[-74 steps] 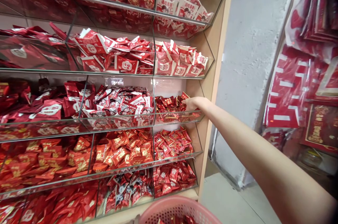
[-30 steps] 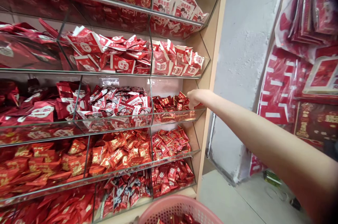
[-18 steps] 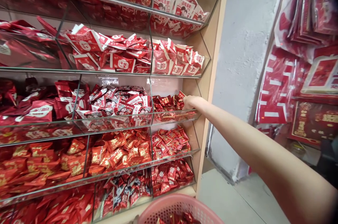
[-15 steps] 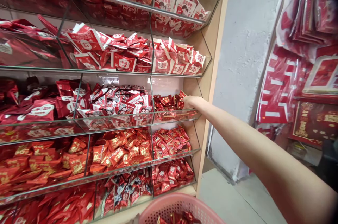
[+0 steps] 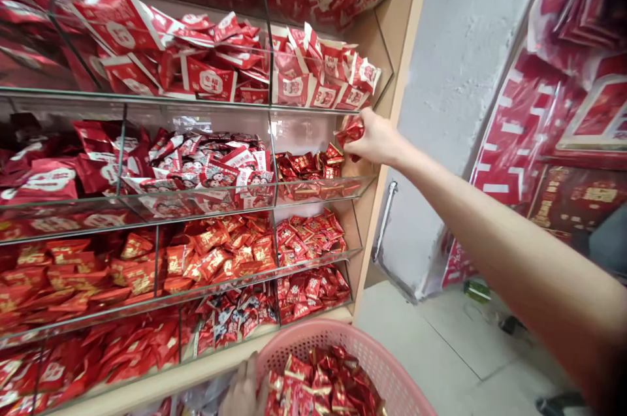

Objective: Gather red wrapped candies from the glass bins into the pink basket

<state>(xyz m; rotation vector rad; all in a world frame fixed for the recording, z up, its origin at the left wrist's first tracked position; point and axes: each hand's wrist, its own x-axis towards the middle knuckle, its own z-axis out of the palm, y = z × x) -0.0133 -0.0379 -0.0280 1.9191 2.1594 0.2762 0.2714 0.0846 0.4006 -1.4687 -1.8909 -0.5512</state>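
My right hand (image 5: 375,136) is closed around red foil-wrapped candies (image 5: 351,131), raised in front of the right-hand end of the shelf. Just below and left of it is a small compartment with similar gold-edged red candies (image 5: 313,162). At the bottom, my left hand (image 5: 241,391) grips the rim of a pink plastic basket (image 5: 392,367), with its lower part cut off by the frame. Inside the basket lies a heap of red and gold wrapped candies (image 5: 326,380).
Glass-fronted shelf compartments hold red packets (image 5: 210,76), dark red packets (image 5: 49,181) and orange-red packets (image 5: 210,259). The wooden side panel (image 5: 406,31) ends beside a grey wall (image 5: 455,44). Red hanging decorations (image 5: 504,128) are at right, above a tiled floor (image 5: 431,337).
My right hand has come up out of the small compartment with candies in it. The view has tilted down, bringing more of the basket and my left hand into sight.
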